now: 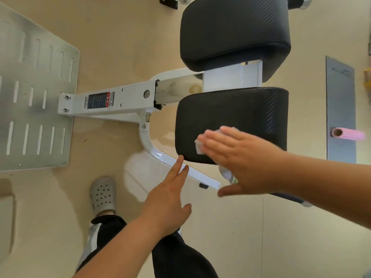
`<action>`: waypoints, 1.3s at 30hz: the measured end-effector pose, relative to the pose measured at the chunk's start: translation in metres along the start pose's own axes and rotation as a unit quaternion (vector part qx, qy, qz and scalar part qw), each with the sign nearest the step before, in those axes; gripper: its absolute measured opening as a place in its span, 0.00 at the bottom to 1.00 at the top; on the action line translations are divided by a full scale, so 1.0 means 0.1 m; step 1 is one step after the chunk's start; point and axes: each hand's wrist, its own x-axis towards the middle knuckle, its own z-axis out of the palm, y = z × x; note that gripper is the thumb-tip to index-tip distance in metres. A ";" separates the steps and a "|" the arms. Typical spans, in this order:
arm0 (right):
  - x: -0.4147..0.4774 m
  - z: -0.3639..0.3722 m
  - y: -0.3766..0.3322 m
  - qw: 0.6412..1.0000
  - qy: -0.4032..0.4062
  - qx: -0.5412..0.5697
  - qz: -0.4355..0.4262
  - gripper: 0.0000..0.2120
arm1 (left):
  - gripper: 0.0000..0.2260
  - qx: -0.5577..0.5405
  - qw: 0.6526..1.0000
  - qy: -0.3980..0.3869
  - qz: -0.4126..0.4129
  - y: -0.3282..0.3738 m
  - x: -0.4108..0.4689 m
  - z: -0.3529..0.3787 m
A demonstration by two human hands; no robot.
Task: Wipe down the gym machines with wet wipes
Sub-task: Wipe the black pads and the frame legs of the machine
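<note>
A gym machine with a white frame [120,101] carries two black pads. My right hand [239,159] lies flat with straight fingers on the nearer black pad [230,113], pressing a white wet wipe [198,146] against it; the wipe shows beyond the fingertips. My left hand [170,195] hovers open near the pad's lower left corner, two fingers stretched toward the white frame tube [192,171]. The farther black pad [234,31] is untouched. A white object [226,173] peeks out under my right palm.
A perforated metal footplate [34,93] is bolted to the frame at the left. My foot in a grey clog [102,193] stands on the beige floor. A grey mat [341,109] with a pink roller [347,134] lies at the right.
</note>
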 end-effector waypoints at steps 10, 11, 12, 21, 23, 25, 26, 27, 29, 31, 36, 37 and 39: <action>1.08 -0.36 -0.03 0.996 -0.013 0.014 0.084 0.58 | 0.39 0.008 1.000 0.002 -0.002 -0.04 0.00 -0.02; 1.08 -0.30 -0.11 0.998 -0.019 0.000 0.058 0.57 | 0.39 0.015 1.000 0.002 0.002 -0.03 0.02 -0.03; 1.01 -0.24 -0.19 0.999 -0.027 -0.010 0.033 0.54 | 0.39 0.020 1.000 -0.001 0.009 -0.03 0.04 -0.04; 0.20 -0.16 0.12 0.998 -0.011 -0.014 0.063 0.47 | 0.15 0.053 0.998 -0.021 -0.011 0.04 0.03 -0.02; 0.44 -0.29 0.19 0.992 -0.009 0.006 0.127 0.49 | 0.11 0.051 0.998 -0.021 -0.016 0.06 0.02 -0.01; 0.73 -0.35 0.14 0.986 0.010 0.033 0.164 0.50 | 0.10 0.060 0.998 -0.027 -0.017 0.06 0.02 -0.02; 0.83 -0.34 0.09 0.986 0.014 0.041 0.161 0.50 | 0.10 0.065 0.997 -0.029 -0.017 0.05 0.03 -0.04; 0.88 -0.28 0.01 0.988 0.015 0.038 0.146 0.49 | 0.10 0.069 0.997 -0.029 -0.017 0.04 0.05 -0.06; 0.78 -0.15 -0.18 0.996 0.009 0.012 0.091 0.46 | 0.08 0.078 0.996 -0.031 -0.021 -0.01 0.09 -0.09; 0.52 0.03 -0.32 0.999 0.005 -0.005 0.050 0.43 | 0.06 0.087 0.995 -0.031 -0.024 -0.04 0.09 -0.10; -0.20 0.32 -0.29 0.990 0.072 0.023 0.119 0.45 | 0.07 0.102 0.994 -0.020 -0.034 0.01 0.03 -0.01; -0.30 0.32 -0.20 0.984 0.082 0.030 0.155 0.45 | 0.06 0.099 0.994 -0.016 -0.035 0.06 0.02 -0.01; -0.39 0.23 0.05 0.960 0.102 0.067 0.251 0.47 | 0.09 0.092 0.995 0.000 -0.031 0.19 0.01 -0.01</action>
